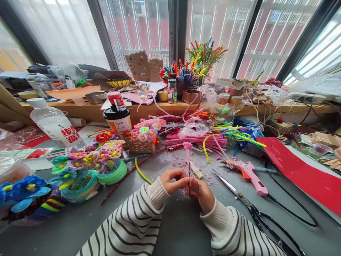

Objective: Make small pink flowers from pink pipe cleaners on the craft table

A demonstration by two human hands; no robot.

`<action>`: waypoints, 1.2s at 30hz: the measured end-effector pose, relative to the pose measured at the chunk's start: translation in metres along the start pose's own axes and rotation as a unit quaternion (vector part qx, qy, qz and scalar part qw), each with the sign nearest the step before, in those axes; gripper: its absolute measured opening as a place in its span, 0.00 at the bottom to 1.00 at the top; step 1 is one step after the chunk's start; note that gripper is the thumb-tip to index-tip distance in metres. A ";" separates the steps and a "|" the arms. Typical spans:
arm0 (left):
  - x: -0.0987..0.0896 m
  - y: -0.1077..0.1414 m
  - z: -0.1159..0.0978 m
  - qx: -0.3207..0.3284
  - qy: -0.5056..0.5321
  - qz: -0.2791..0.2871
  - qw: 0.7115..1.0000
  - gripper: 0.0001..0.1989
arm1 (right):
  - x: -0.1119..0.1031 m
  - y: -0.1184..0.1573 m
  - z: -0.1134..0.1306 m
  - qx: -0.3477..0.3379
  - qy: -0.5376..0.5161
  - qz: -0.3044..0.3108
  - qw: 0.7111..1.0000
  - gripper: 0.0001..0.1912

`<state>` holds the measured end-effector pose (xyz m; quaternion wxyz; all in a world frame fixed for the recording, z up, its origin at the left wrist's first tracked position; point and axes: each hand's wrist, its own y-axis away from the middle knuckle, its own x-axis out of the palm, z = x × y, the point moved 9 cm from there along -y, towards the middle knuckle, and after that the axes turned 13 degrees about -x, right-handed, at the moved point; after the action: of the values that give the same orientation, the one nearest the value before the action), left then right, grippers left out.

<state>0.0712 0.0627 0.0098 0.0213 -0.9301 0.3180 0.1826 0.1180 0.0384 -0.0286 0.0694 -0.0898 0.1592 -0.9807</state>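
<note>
A pink pipe cleaner (188, 158) with a fluffy, bunched pink top stands upright between my hands above the grey table. My left hand (174, 181) pinches its lower part between thumb and fingers. Close against it, my right hand (204, 197) is closed at the same spot. A thin dark tip shows by the stem there; whether it belongs to a tool I cannot tell. Just behind the hands lies a small cream-coloured stick (196, 170) with a label. Pink fluff scraps are scattered around it. To the right rest large scissors (241, 195) and a pink glue gun (252, 174).
On the left stand pipe-cleaner flower pots (112, 172), a flower box (141, 144), a lidded cup (117, 119) and a water bottle (54, 124). Bundled pink pipe cleaners (195, 140) lie behind. A red sheet (301, 170) and the glue gun's black cord (295, 222) occupy the right.
</note>
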 end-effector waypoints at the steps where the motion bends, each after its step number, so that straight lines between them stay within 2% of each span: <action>1: -0.001 0.000 0.000 -0.002 0.002 -0.001 1.000 0.14 | -0.001 0.000 -0.001 0.003 -0.001 -0.007 1.000 0.26; 6: -0.003 -0.001 0.002 -0.008 0.006 -0.014 1.000 0.14 | -0.006 0.000 -0.005 0.003 0.024 -0.016 1.000 0.24; 12: -0.005 -0.002 0.004 -0.021 -0.004 -0.026 0.999 0.14 | -0.004 -0.001 0.006 -0.033 0.132 0.014 0.991 0.23; 17: -0.011 -0.002 0.005 -0.028 0.009 -0.044 0.999 0.14 | 0.000 0.000 0.009 -0.025 0.189 0.037 0.981 0.24; 26: -0.006 -0.001 0.000 -0.016 -0.014 -0.019 1.000 0.13 | 0.007 0.001 0.007 -0.022 0.100 0.051 0.993 0.28; 36: -0.009 -0.001 -0.001 -0.009 -0.029 -0.037 0.999 0.13 | 0.008 0.003 -0.002 0.019 0.011 0.023 0.999 0.28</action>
<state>0.0656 0.0690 0.0144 0.0289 -0.9357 0.2807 0.2118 0.1100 0.0344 -0.0302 0.0915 -0.0738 0.1432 -0.9827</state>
